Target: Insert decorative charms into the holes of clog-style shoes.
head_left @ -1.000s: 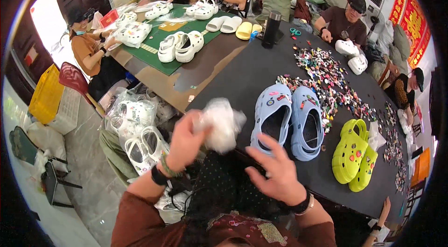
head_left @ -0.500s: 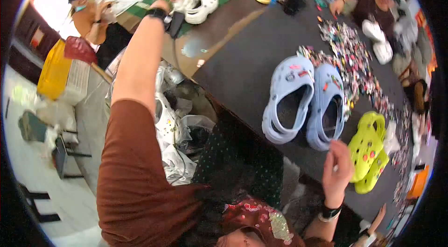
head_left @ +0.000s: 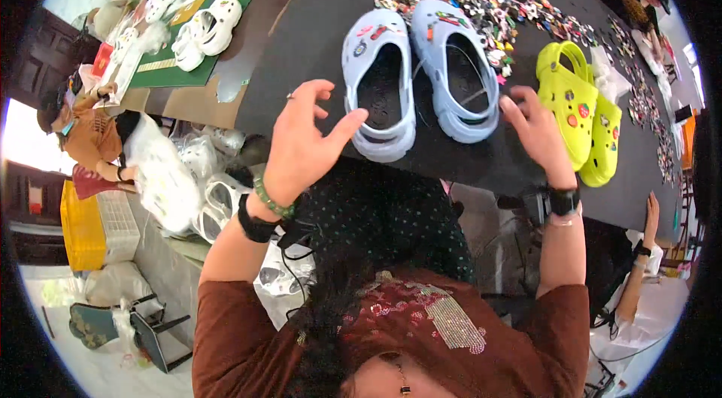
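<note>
A pair of light blue clogs stands side by side on the dark table, toes pointing away from me. Small charms sit on the toes of the left clog (head_left: 374, 28) and the right clog (head_left: 440, 16). My left hand (head_left: 310, 138) is open, thumb and fingers spread, close beside the left clog's heel. Near the right clog's heel strap hovers my right hand (head_left: 540, 131), fingers loosely bent and apart, with nothing in it. To its right lie lime green clogs (head_left: 565, 104), one leaning over the other, also decorated with charms.
Colourful loose charms (head_left: 519, 3) spread across the table's far side and down its right. White clogs (head_left: 214, 31) rest on a green mat at left. A co-worker in orange (head_left: 94, 138) sits at far left; another person's arm (head_left: 641, 251) reaches in at right. Bagged shoes (head_left: 162, 180) fill the lower left.
My left hand has come back from the far-left white clogs to the blue pair. My right hand stays near the right blue clog's heel. The whole view has shifted.
</note>
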